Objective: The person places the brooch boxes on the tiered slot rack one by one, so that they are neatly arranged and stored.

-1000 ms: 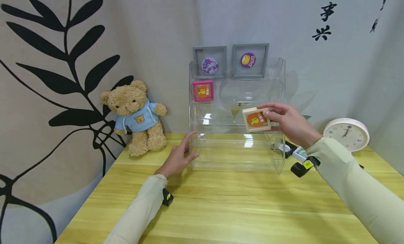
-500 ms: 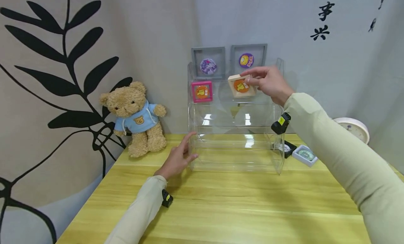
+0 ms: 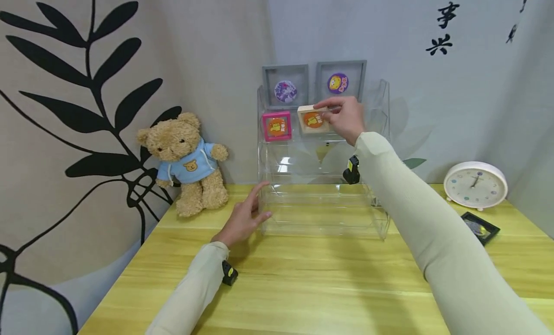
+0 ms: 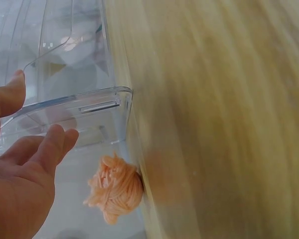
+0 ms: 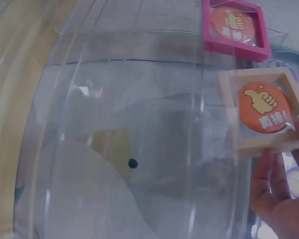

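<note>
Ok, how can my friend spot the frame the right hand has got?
In the head view, right of the teddy bear, stands a clear tiered rack. At its second tier from the top, the right hand pinches a small square frame. Its pale cream border sets it apart from the pink frame just left.

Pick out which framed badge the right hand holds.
The cream-framed badge, pinched at its edge by the right hand. The pink-framed badge and both grey-framed badges rest on the clear rack, unheld.
</note>
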A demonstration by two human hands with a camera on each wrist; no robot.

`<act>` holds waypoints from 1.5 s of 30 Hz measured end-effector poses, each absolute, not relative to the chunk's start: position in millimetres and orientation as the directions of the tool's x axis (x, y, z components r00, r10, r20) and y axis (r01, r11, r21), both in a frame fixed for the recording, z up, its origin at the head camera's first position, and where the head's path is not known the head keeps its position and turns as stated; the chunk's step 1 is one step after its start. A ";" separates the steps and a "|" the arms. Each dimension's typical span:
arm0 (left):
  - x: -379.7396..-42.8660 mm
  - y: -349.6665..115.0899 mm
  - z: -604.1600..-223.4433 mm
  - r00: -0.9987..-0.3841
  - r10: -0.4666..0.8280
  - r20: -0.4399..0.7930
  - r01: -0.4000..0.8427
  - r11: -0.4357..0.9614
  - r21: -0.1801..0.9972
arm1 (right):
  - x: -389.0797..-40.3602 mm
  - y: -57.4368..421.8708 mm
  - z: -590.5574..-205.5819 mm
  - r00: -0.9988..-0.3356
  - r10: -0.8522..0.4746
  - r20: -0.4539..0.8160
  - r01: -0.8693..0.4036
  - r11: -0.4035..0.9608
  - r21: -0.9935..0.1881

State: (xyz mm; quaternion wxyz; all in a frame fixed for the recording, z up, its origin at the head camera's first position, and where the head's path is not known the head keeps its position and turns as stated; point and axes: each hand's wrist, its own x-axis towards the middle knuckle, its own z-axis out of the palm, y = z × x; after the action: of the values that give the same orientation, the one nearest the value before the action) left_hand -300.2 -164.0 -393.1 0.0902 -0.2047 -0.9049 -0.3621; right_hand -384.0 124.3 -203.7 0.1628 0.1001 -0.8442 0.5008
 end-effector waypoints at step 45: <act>-299.5 -163.6 -392.0 -0.918 0.288 0.273 0.396 0.634 0.664 | -300.5 197.2 -240.9 -0.796 -0.308 0.521 -0.545 0.741 -0.394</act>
State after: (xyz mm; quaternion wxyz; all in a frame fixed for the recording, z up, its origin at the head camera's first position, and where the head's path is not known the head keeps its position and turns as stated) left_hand -299.5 -163.6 -392.0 0.0707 -0.1898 -0.9012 -0.3831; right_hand -300.5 197.2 -240.9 0.2164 0.2350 -0.9074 0.2729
